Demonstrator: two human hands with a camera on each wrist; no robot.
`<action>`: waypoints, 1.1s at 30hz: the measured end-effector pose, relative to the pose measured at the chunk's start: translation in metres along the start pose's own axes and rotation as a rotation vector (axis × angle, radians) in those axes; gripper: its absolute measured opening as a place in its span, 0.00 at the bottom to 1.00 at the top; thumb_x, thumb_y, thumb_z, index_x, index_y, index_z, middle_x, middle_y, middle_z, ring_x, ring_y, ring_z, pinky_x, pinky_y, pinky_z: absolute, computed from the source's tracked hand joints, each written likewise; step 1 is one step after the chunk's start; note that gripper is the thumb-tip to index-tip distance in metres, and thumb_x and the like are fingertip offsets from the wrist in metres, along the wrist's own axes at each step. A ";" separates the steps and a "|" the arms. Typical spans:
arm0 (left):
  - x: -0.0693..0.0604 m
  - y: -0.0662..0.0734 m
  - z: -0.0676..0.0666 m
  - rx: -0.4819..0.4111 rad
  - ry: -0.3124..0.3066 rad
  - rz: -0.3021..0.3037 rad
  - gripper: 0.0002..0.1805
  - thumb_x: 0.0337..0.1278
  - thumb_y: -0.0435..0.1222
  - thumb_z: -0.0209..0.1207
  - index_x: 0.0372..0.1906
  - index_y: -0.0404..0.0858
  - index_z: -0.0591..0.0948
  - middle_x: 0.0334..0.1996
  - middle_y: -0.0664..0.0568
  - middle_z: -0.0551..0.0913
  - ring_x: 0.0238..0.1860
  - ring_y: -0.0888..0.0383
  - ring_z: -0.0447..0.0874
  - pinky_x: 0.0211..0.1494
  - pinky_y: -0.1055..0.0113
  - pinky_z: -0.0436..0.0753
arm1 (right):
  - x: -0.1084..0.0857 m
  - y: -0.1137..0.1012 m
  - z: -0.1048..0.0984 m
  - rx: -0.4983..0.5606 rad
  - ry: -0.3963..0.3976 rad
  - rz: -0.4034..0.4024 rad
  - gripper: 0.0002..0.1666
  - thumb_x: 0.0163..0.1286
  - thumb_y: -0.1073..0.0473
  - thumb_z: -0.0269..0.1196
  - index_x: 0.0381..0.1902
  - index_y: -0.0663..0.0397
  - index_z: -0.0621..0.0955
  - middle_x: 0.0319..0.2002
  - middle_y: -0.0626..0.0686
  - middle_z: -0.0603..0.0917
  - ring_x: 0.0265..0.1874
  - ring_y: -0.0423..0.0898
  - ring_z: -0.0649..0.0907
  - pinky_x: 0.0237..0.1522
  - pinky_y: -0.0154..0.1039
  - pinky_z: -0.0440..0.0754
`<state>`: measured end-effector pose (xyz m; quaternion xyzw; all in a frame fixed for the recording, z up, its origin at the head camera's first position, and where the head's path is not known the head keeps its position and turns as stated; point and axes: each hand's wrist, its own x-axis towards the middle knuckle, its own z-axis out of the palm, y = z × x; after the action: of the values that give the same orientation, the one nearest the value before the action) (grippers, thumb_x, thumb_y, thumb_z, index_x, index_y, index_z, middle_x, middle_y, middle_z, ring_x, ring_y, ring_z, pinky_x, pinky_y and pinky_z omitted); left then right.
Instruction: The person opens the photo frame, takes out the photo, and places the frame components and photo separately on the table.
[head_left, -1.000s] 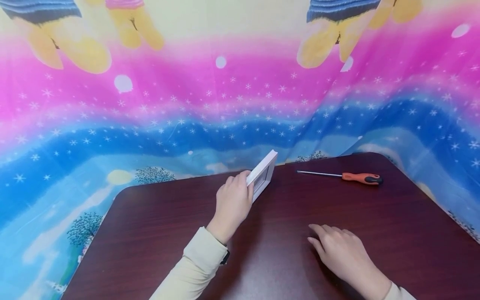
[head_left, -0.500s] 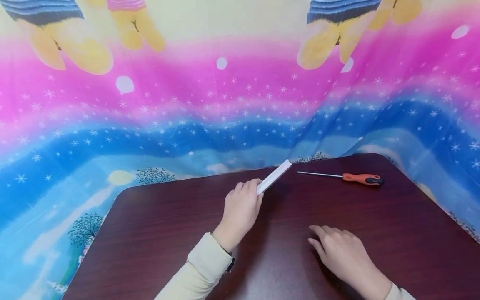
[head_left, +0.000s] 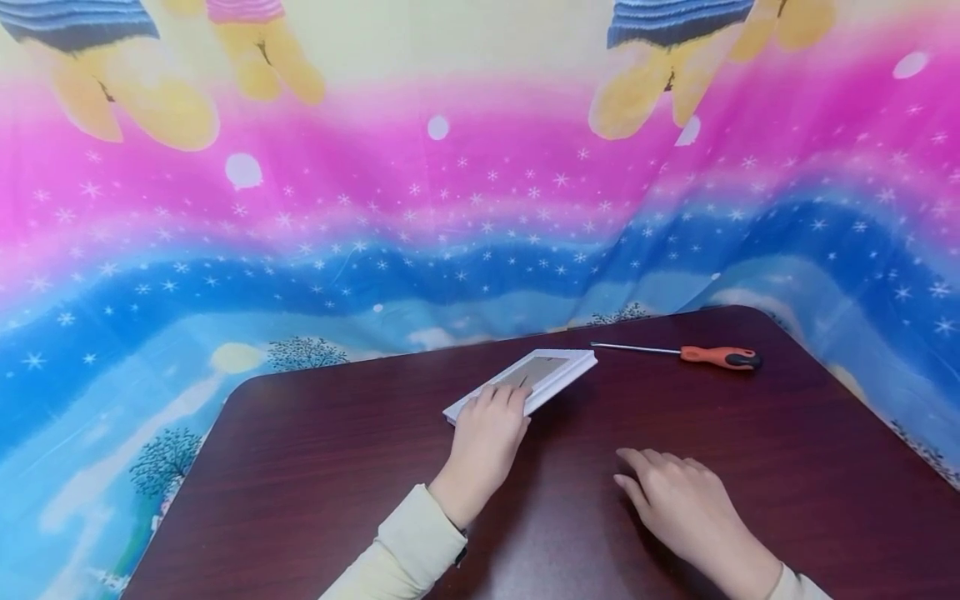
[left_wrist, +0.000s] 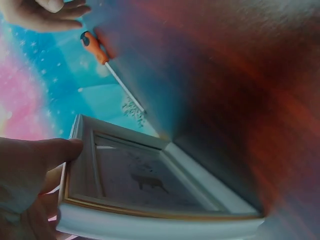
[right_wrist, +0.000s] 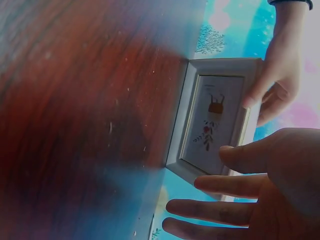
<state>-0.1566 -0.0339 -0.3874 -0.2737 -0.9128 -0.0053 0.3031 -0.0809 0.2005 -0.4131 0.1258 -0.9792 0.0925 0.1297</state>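
A white picture frame point(head_left: 573, 362) is held in my left hand point(head_left: 487, 446), at the middle of the table's far half. It leans, and its back with a greyish panel faces up in the head view. From the right wrist view, the front of the picture frame point(right_wrist: 181, 125) shows a small picture behind a thin gold-coloured inner edge. The left thumb point(left_wrist: 62, 151) presses on the frame's front border, with fingers behind. Whether its lower edge touches the table cannot be told. My right hand point(head_left: 678, 504) stays low over the near right part of the table, fingers relaxed, holding nothing.
An orange and black screwdriver point(head_left: 720, 357) lies near the far right edge, its shaft pointing left toward the frame. The dark reddish-brown table point(head_left: 322, 467) has rounded far corners. Behind it hangs a colourful printed cloth point(head_left: 420, 183).
My left hand has moved a little to the right and turned the picture frame from nearly edge-on to a flatter tilt, bringing its back into view. The right hand and screwdriver stay put.
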 end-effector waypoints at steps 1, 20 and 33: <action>-0.001 0.000 0.001 -0.002 -0.005 0.005 0.21 0.51 0.43 0.73 0.51 0.43 0.84 0.43 0.54 0.85 0.46 0.55 0.82 0.41 0.62 0.83 | 0.000 0.000 0.000 -0.001 0.002 -0.001 0.17 0.66 0.51 0.69 0.50 0.52 0.85 0.41 0.50 0.87 0.37 0.51 0.86 0.38 0.52 0.83; -0.022 0.011 0.020 0.065 0.002 -0.022 0.13 0.37 0.31 0.73 0.34 0.43 0.86 0.31 0.52 0.81 0.35 0.54 0.75 0.34 0.63 0.74 | 0.000 -0.003 -0.001 0.002 0.008 0.003 0.17 0.66 0.52 0.69 0.50 0.52 0.85 0.41 0.51 0.87 0.37 0.52 0.86 0.39 0.53 0.83; -0.028 0.023 0.030 0.294 -0.036 -0.048 0.10 0.42 0.32 0.69 0.28 0.39 0.78 0.23 0.52 0.72 0.27 0.57 0.70 0.28 0.68 0.68 | 0.000 -0.002 -0.002 -0.007 0.016 0.008 0.17 0.65 0.51 0.68 0.49 0.52 0.85 0.41 0.51 0.87 0.37 0.53 0.86 0.39 0.54 0.83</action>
<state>-0.1430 -0.0234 -0.4307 -0.2047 -0.9153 0.1262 0.3231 -0.0797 0.1992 -0.4113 0.1205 -0.9790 0.0906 0.1375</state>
